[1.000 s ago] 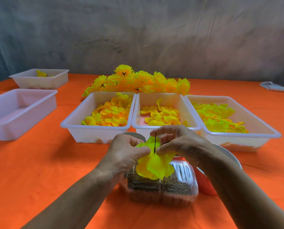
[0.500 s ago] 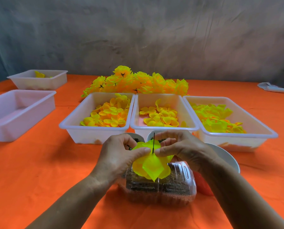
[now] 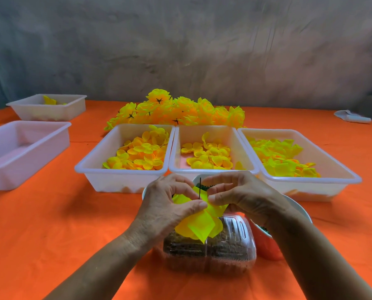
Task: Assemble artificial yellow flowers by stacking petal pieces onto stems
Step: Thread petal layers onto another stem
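Orange-clothed bench (image 3: 50, 224) carries petal trays (image 3: 124, 176) behind both hands, left hand (image 3: 169, 206) and right hand (image 3: 241, 195) each pinching the yellow petal piece (image 3: 200, 226) threaded on the thin stem (image 3: 200, 188), likely needing another layer next.

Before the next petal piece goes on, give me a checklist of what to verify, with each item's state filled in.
1. Stem upright, tip clear above the petals: ok.
2. Left hand has a grip on the petal stack: ok.
3. Right hand pinches beside the stem: ok.
4. Petals seated fully down the stem: cannot tell, the fingers hide it.
5. Supply in the middle tray: ok, loose petals inside.
6. A hand free to fetch the next piece: not ok, both are busy.
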Tool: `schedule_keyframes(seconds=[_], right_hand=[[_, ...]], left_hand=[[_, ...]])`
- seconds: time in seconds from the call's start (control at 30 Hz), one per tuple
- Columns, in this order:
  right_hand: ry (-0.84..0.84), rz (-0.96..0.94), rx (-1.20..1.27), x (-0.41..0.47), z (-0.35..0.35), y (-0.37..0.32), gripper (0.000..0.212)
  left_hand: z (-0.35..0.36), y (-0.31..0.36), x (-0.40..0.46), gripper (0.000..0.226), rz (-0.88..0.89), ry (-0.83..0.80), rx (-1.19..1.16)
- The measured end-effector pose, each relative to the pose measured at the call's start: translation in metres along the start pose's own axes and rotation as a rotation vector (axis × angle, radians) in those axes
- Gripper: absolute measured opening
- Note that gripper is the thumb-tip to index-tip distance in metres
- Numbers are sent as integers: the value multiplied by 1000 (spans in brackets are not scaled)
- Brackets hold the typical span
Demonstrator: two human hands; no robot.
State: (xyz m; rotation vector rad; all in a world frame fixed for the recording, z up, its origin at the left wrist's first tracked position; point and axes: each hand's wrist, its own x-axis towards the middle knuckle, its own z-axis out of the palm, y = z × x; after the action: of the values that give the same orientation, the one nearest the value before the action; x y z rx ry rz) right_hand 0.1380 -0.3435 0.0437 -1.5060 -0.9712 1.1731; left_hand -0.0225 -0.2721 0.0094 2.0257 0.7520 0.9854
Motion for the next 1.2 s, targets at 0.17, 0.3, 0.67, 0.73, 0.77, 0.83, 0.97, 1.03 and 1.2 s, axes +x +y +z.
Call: schedule_keyframes(seconds=[0.17, 0.3, 0.67, 0.73, 0.77, 0.83, 0.97, 1.03, 1.2], right_hand=[[81, -67, -153, -1, -5, -2, 22], [380, -239, -236, 14, -45, -6, 17], [814, 211, -1049, 84, -164, 25, 32], [753, 251, -1056, 92, -164, 26, 35], [735, 256, -1048, 95, -163, 27, 35], [738, 258, -1029, 100, -160, 29, 31], [792, 243, -984, 103, -160, 33, 20], [853, 216, -937, 103, -160, 35, 19], [996, 39, -716, 99, -163, 36, 19]], left_hand=[[1, -5, 2, 12, -6, -18, -26], [2, -6, 4, 17, -12, -24, -76], [1, -9, 5, 25, -29, -52, -125], [1, -9, 5, 24, -24, -44, -130], [1, -9, 5, 24, -20, -43, -128], [1, -10, 5, 24, -14, -42, -120], [1, -10, 4, 24, -5, -45, -126], [2, -11, 5, 23, -4, -46, -127], [2, -11, 5, 20, 11, -39, -128]])
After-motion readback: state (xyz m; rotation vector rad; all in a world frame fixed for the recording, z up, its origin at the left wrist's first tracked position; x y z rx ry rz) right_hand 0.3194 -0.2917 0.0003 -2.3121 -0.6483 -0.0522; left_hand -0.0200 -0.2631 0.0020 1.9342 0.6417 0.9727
